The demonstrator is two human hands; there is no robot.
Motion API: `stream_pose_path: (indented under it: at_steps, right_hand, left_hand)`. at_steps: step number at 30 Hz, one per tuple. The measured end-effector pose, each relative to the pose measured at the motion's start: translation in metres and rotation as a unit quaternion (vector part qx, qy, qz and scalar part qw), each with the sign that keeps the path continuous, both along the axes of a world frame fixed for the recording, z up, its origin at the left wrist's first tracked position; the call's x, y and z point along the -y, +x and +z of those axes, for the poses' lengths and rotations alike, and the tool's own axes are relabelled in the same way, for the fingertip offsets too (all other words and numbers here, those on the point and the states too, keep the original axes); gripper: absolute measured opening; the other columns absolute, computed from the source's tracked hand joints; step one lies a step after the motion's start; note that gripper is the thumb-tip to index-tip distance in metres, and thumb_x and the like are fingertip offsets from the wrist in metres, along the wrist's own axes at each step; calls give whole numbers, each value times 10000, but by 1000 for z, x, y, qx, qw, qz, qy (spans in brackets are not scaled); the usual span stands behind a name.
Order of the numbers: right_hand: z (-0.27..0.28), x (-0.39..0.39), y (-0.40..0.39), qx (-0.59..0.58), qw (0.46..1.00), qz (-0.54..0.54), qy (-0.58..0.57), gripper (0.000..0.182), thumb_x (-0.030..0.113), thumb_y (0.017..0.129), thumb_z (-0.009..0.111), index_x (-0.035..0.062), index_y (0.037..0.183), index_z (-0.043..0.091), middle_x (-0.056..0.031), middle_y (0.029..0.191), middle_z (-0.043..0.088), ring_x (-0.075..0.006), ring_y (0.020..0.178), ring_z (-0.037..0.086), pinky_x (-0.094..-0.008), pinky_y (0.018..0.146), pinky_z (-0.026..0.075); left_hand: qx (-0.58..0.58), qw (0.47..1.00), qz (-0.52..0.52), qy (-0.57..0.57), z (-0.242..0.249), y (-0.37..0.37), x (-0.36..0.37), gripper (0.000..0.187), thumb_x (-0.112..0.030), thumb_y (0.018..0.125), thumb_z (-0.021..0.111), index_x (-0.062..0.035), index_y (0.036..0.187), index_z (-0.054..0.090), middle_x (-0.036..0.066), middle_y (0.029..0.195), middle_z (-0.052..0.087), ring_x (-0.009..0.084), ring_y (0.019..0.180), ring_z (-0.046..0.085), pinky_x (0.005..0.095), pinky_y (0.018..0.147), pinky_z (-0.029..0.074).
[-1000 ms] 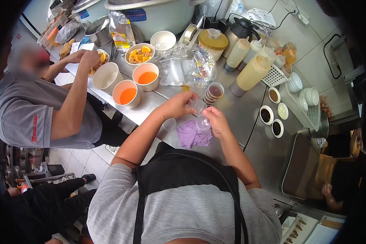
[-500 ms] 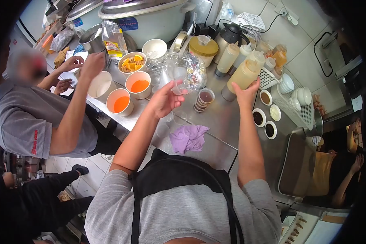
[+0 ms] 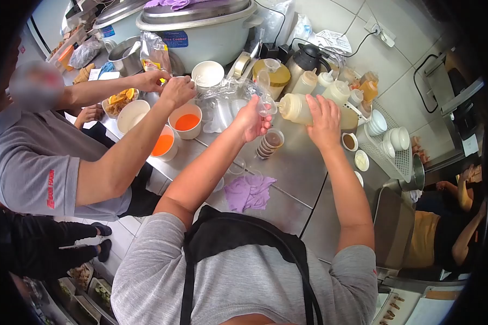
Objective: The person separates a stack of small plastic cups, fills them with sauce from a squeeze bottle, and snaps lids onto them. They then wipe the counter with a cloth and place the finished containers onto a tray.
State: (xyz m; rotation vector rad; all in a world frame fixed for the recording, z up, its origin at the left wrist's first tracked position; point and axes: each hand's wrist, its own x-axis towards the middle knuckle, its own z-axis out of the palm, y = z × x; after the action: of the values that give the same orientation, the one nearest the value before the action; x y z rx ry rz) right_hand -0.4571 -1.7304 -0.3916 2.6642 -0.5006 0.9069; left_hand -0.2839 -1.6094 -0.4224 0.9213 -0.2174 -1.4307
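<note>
1. Change: half a second ago the right hand (image 3: 324, 120) was only reaching for the pale yellow plastic squeeze bottle (image 3: 301, 108), which stood upright among the other sauce bottles. Now that bottle is lifted off the steel counter (image 3: 301, 162) and laid over on its side. The left hand (image 3: 253, 118) has brought the small clear plastic sauce cup (image 3: 265, 103) up to meet it.
2. Reading: filling looks about to start; no sauce visible in the cup yet.
3. Bottle position: in the air above the counter, just over the stack of small filled sauce cups (image 3: 268, 143), in front of the black kettle (image 3: 309, 57).
4. Axis: long axis roughly level, running left to right. The nozzle points left, at the cup's mouth, touching or nearly so; cannot tell which.
5. Right hand fingers: wrapped over the bottle's body, close together.
6. Left hand fingers: curled, pinching the cup at its side.
7. Nearby: crumpled purple cloth (image 3: 248, 190) on the counter; a co-worker's arm (image 3: 130, 157) reaches over the white cup of orange liquid (image 3: 186, 120).
</note>
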Motion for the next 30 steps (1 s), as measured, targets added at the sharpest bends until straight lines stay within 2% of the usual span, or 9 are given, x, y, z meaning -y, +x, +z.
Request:
stream_pose_path:
  at_steps: [9, 15, 18, 24, 27, 30]
  right_hand:
    - [17, 5, -7, -30, 996, -8, -79, 727, -29, 499, 647, 193, 1161, 444, -76, 1085, 480, -296, 1016, 427, -435, 892, 318]
    - [21, 7, -4, -25, 997, -2, -74, 695, -35, 502, 643, 180, 1139, 466, -72, 1060, 500, -285, 1004, 438, -433, 891, 318]
    - [21, 7, -3, -9, 997, 3, -71, 483, 6, 659, 540, 190, 1102, 493, -77, 998, 533, -295, 952, 461, -438, 864, 332]
    - [21, 6, -4, -15, 999, -3, -47, 459, 9, 660, 545, 164, 1089, 499, -76, 988, 540, -274, 951, 467, -422, 860, 334]
    - [18, 8, -5, -8, 999, -12, -41, 512, -5, 611, 585, 156, 1089, 496, -72, 998, 535, -257, 953, 471, -410, 853, 337]
    - [13, 2, -5, 11, 999, -23, 30, 619, 6, 561, 649, 138, 1133, 452, -92, 1040, 510, -279, 973, 464, -397, 868, 343]
  left_hand:
    - [32, 999, -17, 20, 2, -11, 11, 489, -527, 874, 196, -103, 948, 429, 17, 644, 436, 126, 519, 393, 237, 446, 306]
    - [22, 1000, -18, 8, 1, -7, 12, 481, -530, 872, 195, -102, 931, 407, 20, 642, 436, 124, 517, 386, 227, 435, 300]
    - [13, 1000, -15, 9, 2, -6, 12, 486, -526, 874, 189, -103, 929, 420, 21, 635, 440, 121, 511, 382, 223, 428, 296]
    - [-10, 1000, -24, -5, 3, -4, 12, 499, -521, 876, 177, -105, 921, 448, 19, 624, 445, 114, 495, 373, 213, 413, 287]
    - [-23, 999, -34, -9, 4, -3, 14, 508, -525, 874, 165, -111, 910, 457, 16, 625, 445, 110, 491, 369, 211, 410, 283]
    - [-57, 997, -53, -25, 2, -2, 16, 524, -535, 870, 150, -118, 896, 465, 14, 624, 443, 105, 484, 356, 211, 406, 273]
